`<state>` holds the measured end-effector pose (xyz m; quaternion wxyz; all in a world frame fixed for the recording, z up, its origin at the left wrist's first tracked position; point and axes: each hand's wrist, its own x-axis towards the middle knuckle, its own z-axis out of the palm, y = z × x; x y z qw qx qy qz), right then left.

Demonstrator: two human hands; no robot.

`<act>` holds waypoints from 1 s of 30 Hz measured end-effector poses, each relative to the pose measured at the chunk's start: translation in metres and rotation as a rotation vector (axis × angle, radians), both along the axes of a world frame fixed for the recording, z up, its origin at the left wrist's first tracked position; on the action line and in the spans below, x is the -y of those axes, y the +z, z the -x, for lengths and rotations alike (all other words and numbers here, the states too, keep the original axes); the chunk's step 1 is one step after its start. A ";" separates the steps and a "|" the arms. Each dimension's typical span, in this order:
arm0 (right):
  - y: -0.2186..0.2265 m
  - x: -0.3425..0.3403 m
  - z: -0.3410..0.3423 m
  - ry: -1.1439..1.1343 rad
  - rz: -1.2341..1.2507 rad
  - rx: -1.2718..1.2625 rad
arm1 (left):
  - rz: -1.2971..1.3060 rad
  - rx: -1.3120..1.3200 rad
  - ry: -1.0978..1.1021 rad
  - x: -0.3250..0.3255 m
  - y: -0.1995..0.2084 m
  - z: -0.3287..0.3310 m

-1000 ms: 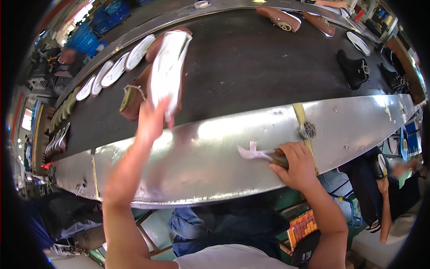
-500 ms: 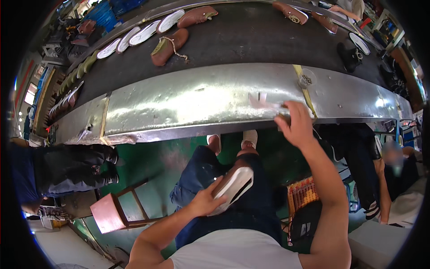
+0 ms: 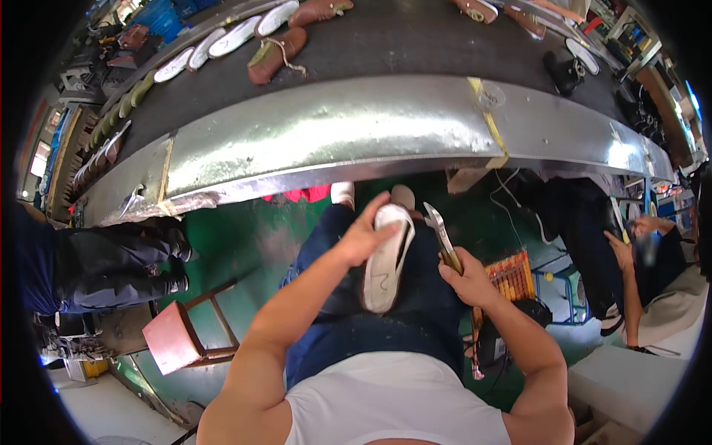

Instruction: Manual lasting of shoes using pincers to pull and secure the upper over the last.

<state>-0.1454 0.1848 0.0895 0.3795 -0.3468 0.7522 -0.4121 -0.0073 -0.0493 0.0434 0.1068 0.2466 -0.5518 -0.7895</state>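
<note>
Past hands (image 3: 361,239), metal ledge (image 3: 319,122) fronts brn shoe (image 3: 274,62) w/ cord (image 3: 300,70), prob. lace.

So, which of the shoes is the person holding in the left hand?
The pale-soled shoe, sole up above the jeans, left hand at its far end; brown shoes farther off lie on the table.

The right hand (image 3: 467,279) partly hides the hammer (image 3: 442,239); the top edge crops a brown shoe (image 3: 475,9); the cup (image 3: 491,96)'s contents are blurred.
</note>
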 end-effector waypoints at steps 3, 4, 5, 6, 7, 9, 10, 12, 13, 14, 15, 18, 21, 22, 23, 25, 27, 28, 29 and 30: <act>0.019 0.001 -0.018 0.092 -0.059 0.035 | -0.045 -0.136 -0.044 0.006 0.023 -0.025; 0.019 0.002 -0.023 0.144 -0.098 0.088 | -0.052 -0.130 -0.038 0.004 0.020 -0.029; 0.008 -0.001 -0.030 0.176 -0.052 0.101 | -0.041 -0.126 -0.033 0.002 0.018 -0.034; 0.009 0.002 -0.035 0.183 -0.057 0.105 | -0.029 -0.124 -0.027 0.001 0.016 -0.037; 0.011 0.006 -0.040 0.212 -0.030 0.127 | -0.036 -0.096 -0.033 0.001 0.016 -0.040; 0.021 0.014 -0.039 0.321 -0.129 0.184 | -0.021 -0.090 -0.033 0.003 0.013 -0.044; 0.017 0.016 -0.041 0.321 -0.130 0.187 | -0.003 -0.087 -0.040 0.004 0.011 -0.046; 0.008 0.023 -0.047 0.264 -0.113 0.262 | 0.058 -0.073 -0.053 0.002 0.013 -0.050; 0.008 0.026 -0.047 0.263 -0.114 0.262 | 0.121 -0.063 -0.067 0.001 0.015 -0.051; 0.009 0.029 -0.047 0.227 -0.081 0.450 | 0.119 -0.063 -0.069 0.001 0.015 -0.052; 0.013 0.032 -0.048 0.195 -0.049 0.637 | 0.145 -0.082 -0.079 0.002 0.016 -0.055; 0.030 0.034 -0.056 -0.062 0.033 1.159 | 0.164 -0.123 -0.105 0.006 0.010 -0.056; 0.019 0.034 -0.058 0.025 0.028 0.845 | 0.112 -0.127 -0.114 0.006 0.005 -0.056; 0.014 0.033 -0.056 0.115 0.040 0.610 | 0.066 -0.108 -0.104 0.005 0.005 -0.055; 0.011 0.033 -0.051 0.113 0.040 0.609 | 0.065 -0.109 -0.106 0.007 0.005 -0.054; 0.016 0.039 -0.039 0.240 -0.077 0.377 | 0.248 0.000 -0.119 0.005 0.013 -0.053; 0.025 0.048 -0.028 0.211 -0.147 0.474 | 0.341 0.053 -0.129 0.006 0.016 -0.049; 0.029 0.053 -0.024 0.182 -0.214 0.569 | 0.438 0.106 -0.139 0.008 0.016 -0.048; 0.023 0.056 -0.021 0.217 -0.219 0.460 | 0.439 0.104 -0.135 0.011 0.014 -0.047; 0.013 0.056 -0.022 0.217 -0.220 0.455 | 0.381 0.079 -0.130 0.014 0.009 -0.046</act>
